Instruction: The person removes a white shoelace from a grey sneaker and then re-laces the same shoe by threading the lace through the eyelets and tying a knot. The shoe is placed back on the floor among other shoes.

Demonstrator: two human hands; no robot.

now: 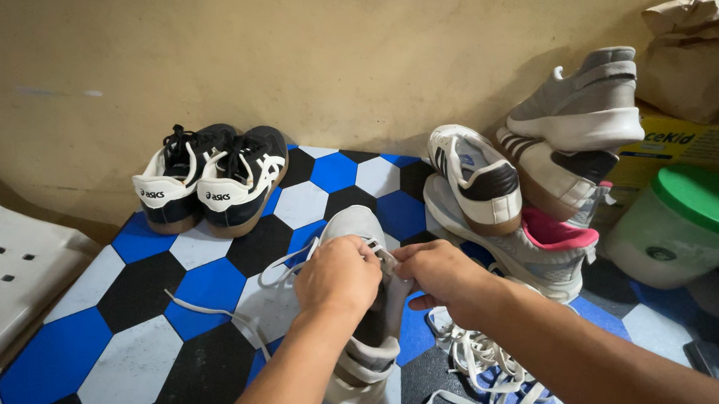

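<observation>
We find both hands at the lower centre of the frame, working on one grey shoe (363,308) that lies toe-away on the floor mat (137,337). The left hand (337,277) is curled closed over the shoe's tongue area, its grip pinched on a flat white lace (293,259). The right hand (441,275) meets it from the right, fingers closed on the same lace at the eyelets. A loose length of lace trails left across the mat.

The mat is smooth and glossy, printed in blue, black and white hexagons. In the upper left of the mat we count two black sneakers (211,181) with white side stripes and gum-coloured soles, standing side by side, heels toward us. At the upper right we count four shoes in a leaning pile (538,168): a grey knit one on top, two white ones with dark stripes, and a grey one with a pink lining beneath. A tangle of white laces (482,359) lies at lower right. One translucent tub with a green lid (688,222) stands at the far right, a crumpled brown paper bag (696,53) above it. A white perforated plastic panel (10,269) sits at the left edge.
</observation>
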